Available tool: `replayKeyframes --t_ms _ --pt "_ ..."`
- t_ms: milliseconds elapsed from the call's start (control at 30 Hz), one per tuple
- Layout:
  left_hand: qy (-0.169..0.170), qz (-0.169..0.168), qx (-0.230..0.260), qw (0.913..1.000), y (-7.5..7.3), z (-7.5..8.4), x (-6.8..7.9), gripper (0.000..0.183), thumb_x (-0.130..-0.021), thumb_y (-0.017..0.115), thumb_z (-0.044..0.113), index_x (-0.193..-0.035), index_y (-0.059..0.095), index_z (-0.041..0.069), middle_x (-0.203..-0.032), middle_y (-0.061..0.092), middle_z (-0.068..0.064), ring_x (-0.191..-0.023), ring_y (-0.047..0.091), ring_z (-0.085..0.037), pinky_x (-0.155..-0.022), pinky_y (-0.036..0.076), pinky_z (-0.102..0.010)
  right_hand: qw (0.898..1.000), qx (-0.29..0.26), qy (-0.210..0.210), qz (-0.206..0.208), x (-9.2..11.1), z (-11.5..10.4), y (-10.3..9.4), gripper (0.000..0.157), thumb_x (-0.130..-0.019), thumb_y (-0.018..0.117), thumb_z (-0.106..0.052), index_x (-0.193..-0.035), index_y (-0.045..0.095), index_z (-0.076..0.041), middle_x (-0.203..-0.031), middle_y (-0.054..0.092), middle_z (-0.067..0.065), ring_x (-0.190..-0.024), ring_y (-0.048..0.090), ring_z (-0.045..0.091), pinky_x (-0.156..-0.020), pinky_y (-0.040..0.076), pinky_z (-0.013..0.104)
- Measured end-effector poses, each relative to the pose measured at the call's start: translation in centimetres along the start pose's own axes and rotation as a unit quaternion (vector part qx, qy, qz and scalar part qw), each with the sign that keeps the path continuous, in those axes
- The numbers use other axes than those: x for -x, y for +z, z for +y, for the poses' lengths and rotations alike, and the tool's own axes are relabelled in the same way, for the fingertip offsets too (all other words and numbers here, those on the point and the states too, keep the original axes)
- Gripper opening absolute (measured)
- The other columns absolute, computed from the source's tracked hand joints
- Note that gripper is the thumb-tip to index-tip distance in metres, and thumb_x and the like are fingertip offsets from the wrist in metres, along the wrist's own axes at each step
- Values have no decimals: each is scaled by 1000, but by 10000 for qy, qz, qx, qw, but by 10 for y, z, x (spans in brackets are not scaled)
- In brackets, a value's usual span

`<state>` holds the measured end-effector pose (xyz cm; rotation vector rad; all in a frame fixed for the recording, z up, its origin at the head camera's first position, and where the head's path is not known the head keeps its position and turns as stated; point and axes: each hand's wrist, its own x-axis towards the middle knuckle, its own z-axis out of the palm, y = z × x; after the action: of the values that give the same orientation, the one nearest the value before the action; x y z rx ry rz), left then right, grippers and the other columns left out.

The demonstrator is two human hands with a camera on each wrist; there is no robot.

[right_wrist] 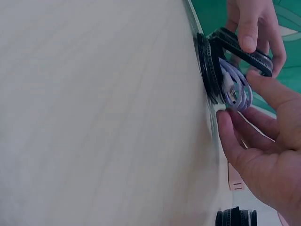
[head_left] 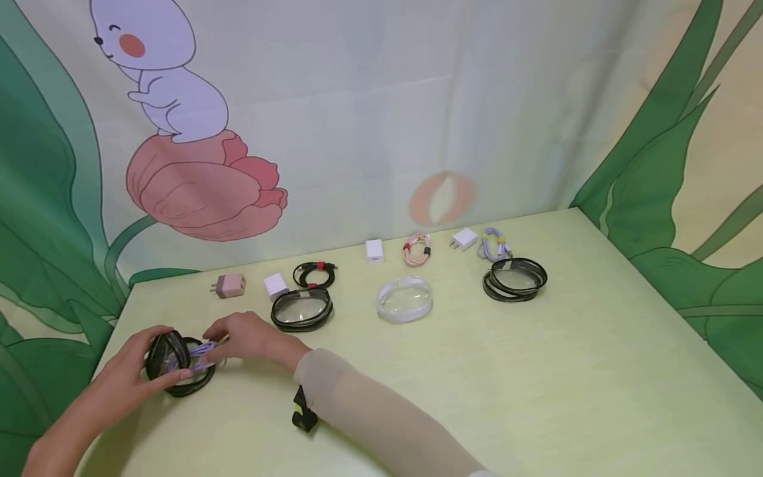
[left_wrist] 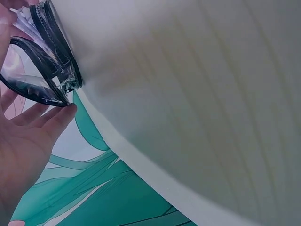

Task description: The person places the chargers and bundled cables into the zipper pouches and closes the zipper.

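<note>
At the table's left side, my left hand (head_left: 122,371) holds a small round transparent zip pouch (head_left: 156,358) with black trim, its lid folded up and the pouch gaping. The left thumb lies across the front, and the other fingers are behind the lid. My right hand (head_left: 253,339) pinches a coiled purple cable (right_wrist: 241,89) at the pouch's mouth. Part of the coil sits between lid and base, its white plug (right_wrist: 229,84) visible in the right wrist view. From the left wrist, the left fingertips (left_wrist: 66,113) show against the pouch's black edge.
Along the back lie a pink charger (head_left: 231,285), white chargers (head_left: 374,251), a black cable (head_left: 316,274), a pink cable (head_left: 417,250) and another purple cable (head_left: 485,246). Before them are black-trimmed pouches (head_left: 302,327) and a white-trimmed pouch (head_left: 405,315). A patterned curtain (head_left: 357,132) hangs behind.
</note>
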<state>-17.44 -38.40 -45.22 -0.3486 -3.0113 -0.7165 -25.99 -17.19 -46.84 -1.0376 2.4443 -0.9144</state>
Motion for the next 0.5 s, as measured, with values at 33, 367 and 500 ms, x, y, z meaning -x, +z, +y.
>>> replayKeyframes --t_ms 33,367,500 --pt "-7 9 -11 10000 0 0 0 86 -79 74 44 -139 30 2 -133 35 -30 -119 37 -50 -84 37 -65 10000 -57 37 3 -1 1 0 42 -84 70 -42 -122 64 -25 -107 66 -18 -89 56 -10 -73 39 5" --pt "-114 -110 73 9998 0 0 2 87 -80 72 46 -139 28 0 -134 34 -30 -121 36 -50 -85 37 -64 9894 -773 827 906 -9 -5 8 22 -75 79 -33 -96 76 -29 -80 68 -22 -74 52 -10 -65 39 9" --pt "-287 -156 100 9994 -2 0 2 89 -81 70 48 -142 25 1 -137 31 -32 -121 35 -54 -85 37 -65 9878 -582 794 1204 -8 -17 11 15 -74 80 -30 -89 77 -28 -74 66 -23 -70 50 -11 -62 36 6"
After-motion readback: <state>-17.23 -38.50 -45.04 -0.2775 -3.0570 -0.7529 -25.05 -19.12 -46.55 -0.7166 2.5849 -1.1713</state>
